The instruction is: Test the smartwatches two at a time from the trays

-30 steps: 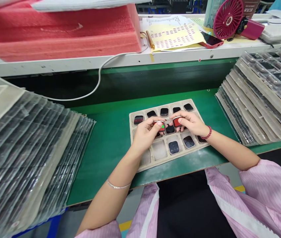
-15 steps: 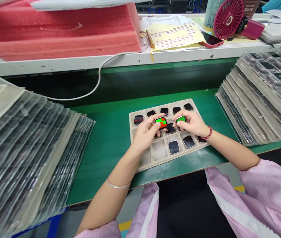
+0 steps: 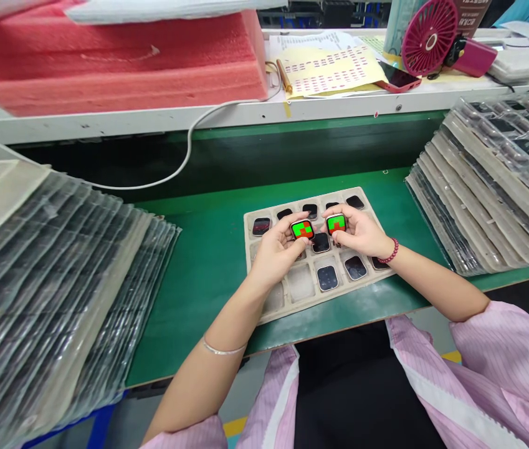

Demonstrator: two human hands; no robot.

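Observation:
Just above a pale compartment tray (image 3: 264, 312), my left hand (image 3: 276, 248) grips a smartwatch without a strap (image 3: 302, 230), its lit screen patterned in green and red. My right hand (image 3: 362, 231) holds a second strapless smartwatch (image 3: 336, 224), also glowing green and red, with the thumb at its lower edge. Both screens face up toward me. Several dark-screened watches lie in the tray, among them one in the front row (image 3: 327, 278) and another beside it (image 3: 355, 268). The front-left compartments hold no watch. My hands hide part of the middle row.
Tall stacks of clear trays stand at the left (image 3: 58, 280) and right (image 3: 474, 193) of the green tabletop (image 3: 189, 249). A white cable (image 3: 188, 146) hangs from the shelf, which bears pink foam (image 3: 152, 62), papers (image 3: 329, 65), a phone (image 3: 399, 78) and a small fan (image 3: 430, 40).
The green and red patterns on both screens have changed. My right thumb has slid down off its watch's screen, and the left thumb sits lower on its watch. Both watches stay held.

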